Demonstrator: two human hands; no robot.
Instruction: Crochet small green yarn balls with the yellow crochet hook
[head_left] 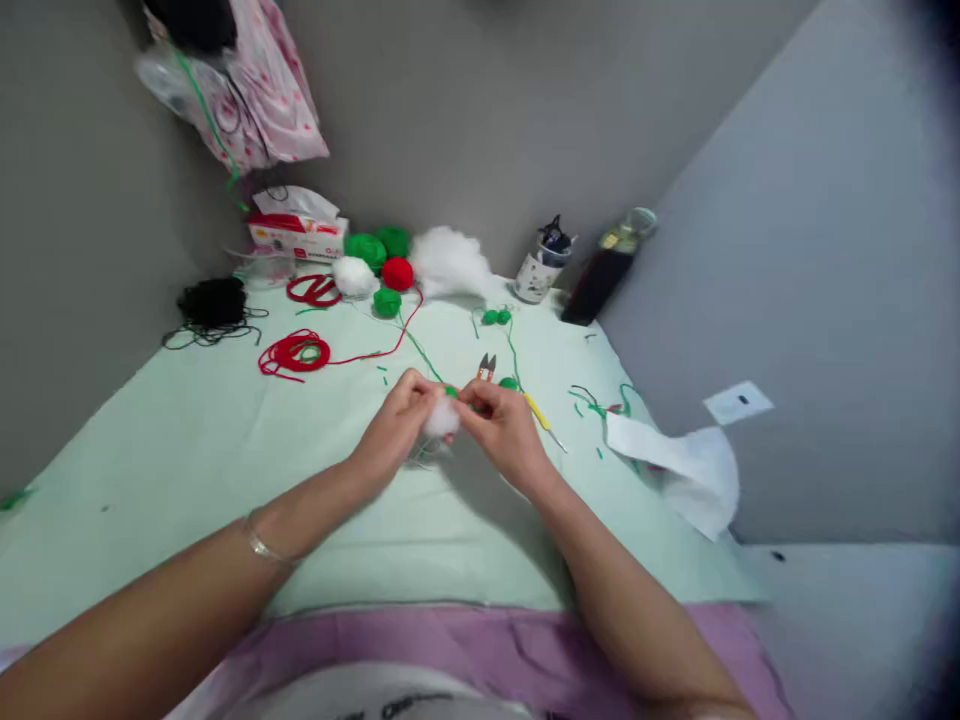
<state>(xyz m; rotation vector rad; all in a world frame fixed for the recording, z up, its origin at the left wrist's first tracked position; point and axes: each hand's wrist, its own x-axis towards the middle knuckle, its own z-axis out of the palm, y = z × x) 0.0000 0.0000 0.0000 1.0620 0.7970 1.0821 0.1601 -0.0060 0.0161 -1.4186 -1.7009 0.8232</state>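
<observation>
A: Where are our hands, and what have we got in them?

B: We have them together over the table cover (322,540). The fingers of our left hand (401,418) and right hand (501,425) pinch a white fluffy piece (441,418) from either side, with a bit of green yarn (451,391) at its top edge. Our fingertips are too small and blurred for us to tell their exact grip.

A: What lies closest?

B: Just beyond our right hand we see the snips (486,368), and beside it a yellow-handled hook (538,411).

A: And our containers?

B: At the back we have a tissue box (289,240) with a white tissue (296,203) standing out of its top. A clear container (268,268) sits just in front; we can't make out its contents. Farther right, a patterned cup (534,278) holds dark items (553,236) rising above its rim. Near it stands a tall vessel (592,283), dark below and clear at the mouth; we can't tell what fills it.

A: Anything hanging?

B: A pink-patterned bag (281,110), up on our left, with a green strand (201,95) trailing down across it.
</observation>
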